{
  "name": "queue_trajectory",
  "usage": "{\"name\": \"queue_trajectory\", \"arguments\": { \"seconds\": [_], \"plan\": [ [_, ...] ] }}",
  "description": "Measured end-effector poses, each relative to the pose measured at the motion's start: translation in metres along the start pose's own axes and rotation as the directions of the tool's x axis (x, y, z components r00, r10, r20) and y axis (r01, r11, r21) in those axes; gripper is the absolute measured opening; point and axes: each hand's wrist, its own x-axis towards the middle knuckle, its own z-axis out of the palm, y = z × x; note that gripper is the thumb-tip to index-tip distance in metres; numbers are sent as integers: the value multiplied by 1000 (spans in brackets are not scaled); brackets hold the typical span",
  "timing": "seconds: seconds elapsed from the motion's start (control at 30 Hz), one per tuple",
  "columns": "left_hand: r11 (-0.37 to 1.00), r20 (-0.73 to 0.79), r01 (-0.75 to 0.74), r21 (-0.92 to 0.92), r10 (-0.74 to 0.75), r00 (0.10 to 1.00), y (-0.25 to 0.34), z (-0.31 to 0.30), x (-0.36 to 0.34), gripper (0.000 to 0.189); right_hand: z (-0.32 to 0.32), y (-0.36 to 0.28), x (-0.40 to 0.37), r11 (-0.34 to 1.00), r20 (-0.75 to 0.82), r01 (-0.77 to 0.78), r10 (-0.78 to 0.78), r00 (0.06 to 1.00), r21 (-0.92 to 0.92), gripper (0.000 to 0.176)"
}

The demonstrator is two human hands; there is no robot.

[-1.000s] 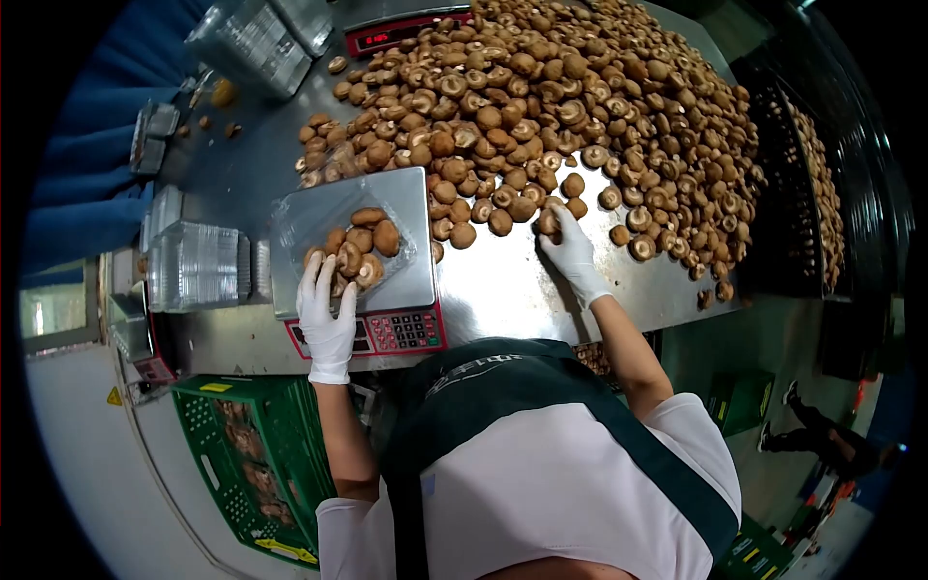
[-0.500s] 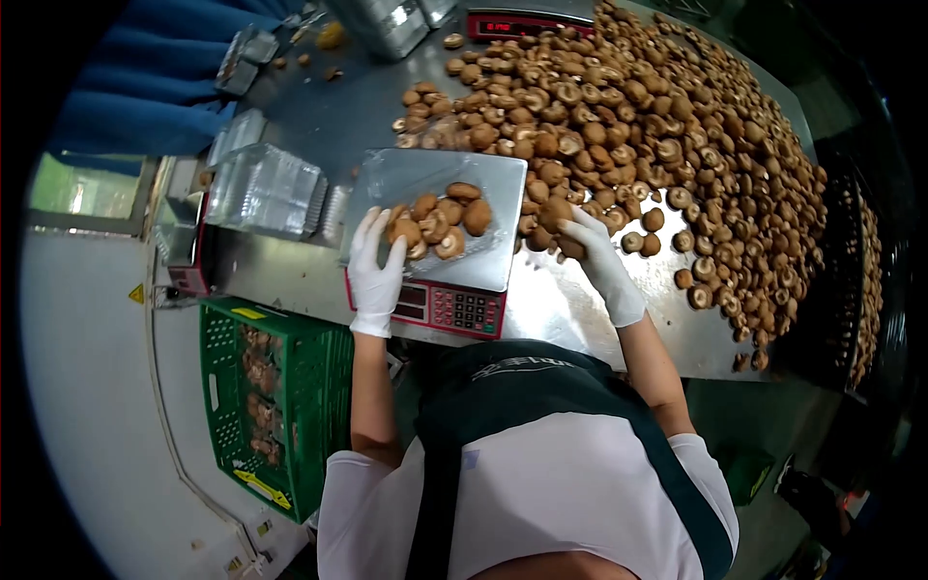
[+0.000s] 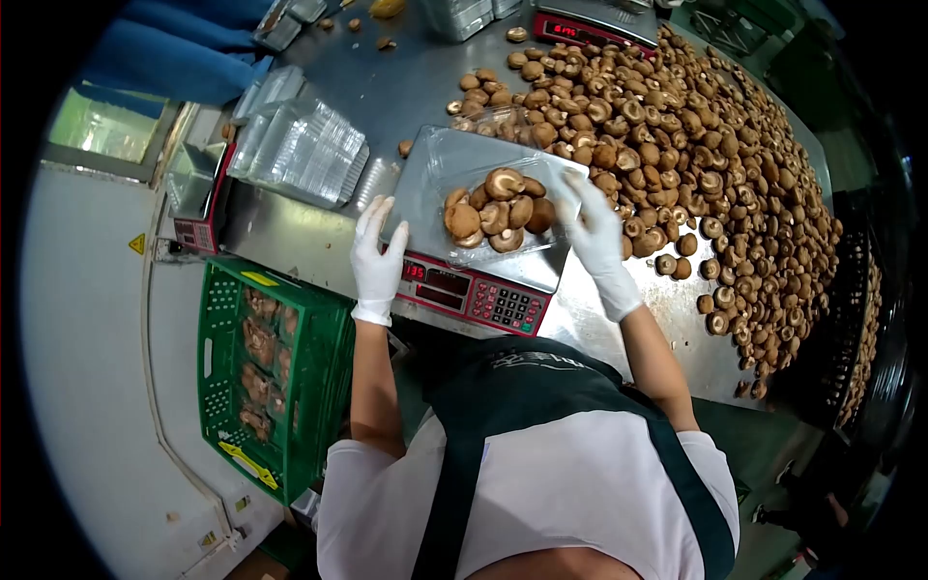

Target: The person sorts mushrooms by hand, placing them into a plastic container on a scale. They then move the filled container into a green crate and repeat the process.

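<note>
A clear plastic tray (image 3: 462, 180) lies tilted on the steel pan of a red scale (image 3: 474, 296). Several brown shiitake mushrooms (image 3: 495, 211) are heaped in it, some with pale stems up. My gloved left hand (image 3: 380, 266) is at the pan's left edge, thumb and fingers apart, holding nothing. At the right edge of the pan, beside the tray, is my gloved right hand (image 3: 597, 246). Its fingers are stretched out and somewhat blurred, with no mushroom visible in them. Red digits glow on the scale's display.
A large pile of loose shiitake (image 3: 715, 184) covers the table's right side. Stacked clear trays (image 3: 304, 150) stand left of the scale. Another scale (image 3: 590, 29) is at the back, and one (image 3: 198, 217) at far left. A green crate (image 3: 217, 358) below holds packed mushrooms.
The mushrooms that were in my right hand have left it, and the heap in the tray looks fuller. My left hand has drawn back from the mushrooms. The camera view has shifted.
</note>
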Motion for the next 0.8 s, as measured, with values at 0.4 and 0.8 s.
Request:
{"name": "queue_trajectory", "arguments": {
  "seconds": [0.4,0.8],
  "plan": [
    [848,192,386,-363,-337,922,-41,36,95,53,-77,50,-80,865,-126,-499,502,856,52,28],
    [693,314,527,-492,-424,850,-17,74,126,60,-58,50,-73,901,-19,-429,431,902,57,22]
  ]
}}
